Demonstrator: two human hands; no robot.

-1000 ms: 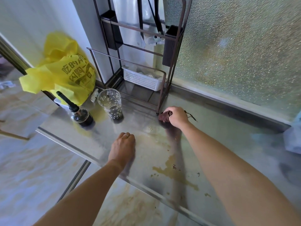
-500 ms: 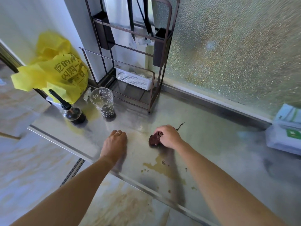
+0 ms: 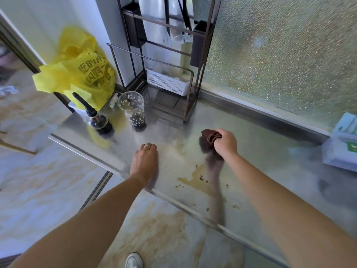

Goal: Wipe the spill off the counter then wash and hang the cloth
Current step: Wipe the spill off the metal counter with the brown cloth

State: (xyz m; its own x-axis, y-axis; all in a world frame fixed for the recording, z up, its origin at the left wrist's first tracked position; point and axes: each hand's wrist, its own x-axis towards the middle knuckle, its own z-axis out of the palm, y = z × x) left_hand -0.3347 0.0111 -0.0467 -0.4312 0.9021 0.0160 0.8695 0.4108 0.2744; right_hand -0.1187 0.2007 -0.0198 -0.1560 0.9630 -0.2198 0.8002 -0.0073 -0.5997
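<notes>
A brownish spill [image 3: 199, 181] with small crumbs lies on the steel counter [image 3: 270, 151], near its front edge. My right hand [image 3: 225, 142] is shut on a bunched dark red cloth [image 3: 209, 135], pressed to the counter just behind the spill. A faint yellowish smear [image 3: 179, 147] stretches between my two hands. My left hand [image 3: 145, 158] rests knuckles-down on the counter to the left of the spill, fingers curled, holding nothing; a ring is on one finger.
A printed glass [image 3: 133, 111] and a dark bottle with a spout [image 3: 98, 120] stand at the back left, by a yellow plastic bag [image 3: 85, 72]. A metal rack [image 3: 166, 74] with a white basket [image 3: 168, 84] stands behind. A packet of wipes [image 3: 342, 149] lies at right.
My right hand slid the cloth from the rack's foot toward me across the smear, then to the right. My left hand stayed put.
</notes>
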